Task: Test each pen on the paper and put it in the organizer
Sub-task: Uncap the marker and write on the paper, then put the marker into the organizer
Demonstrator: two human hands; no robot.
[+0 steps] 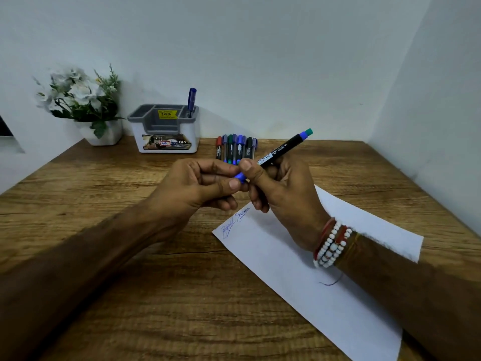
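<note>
Left hand (205,186) pinches the blue cap (240,177), right hand (283,194) grips 1 black pen (283,149). 1 blue pen (191,101) stands in the organizer (195,135), roughly 8 spare pens (235,148) lie beside it, 1 paper (299,282) sits below.

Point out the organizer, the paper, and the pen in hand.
organizer (194,131), head view, white front wall.
paper (286,269), head view, bare middle area.
pen in hand (283,148), head view, black barrel.
</note>
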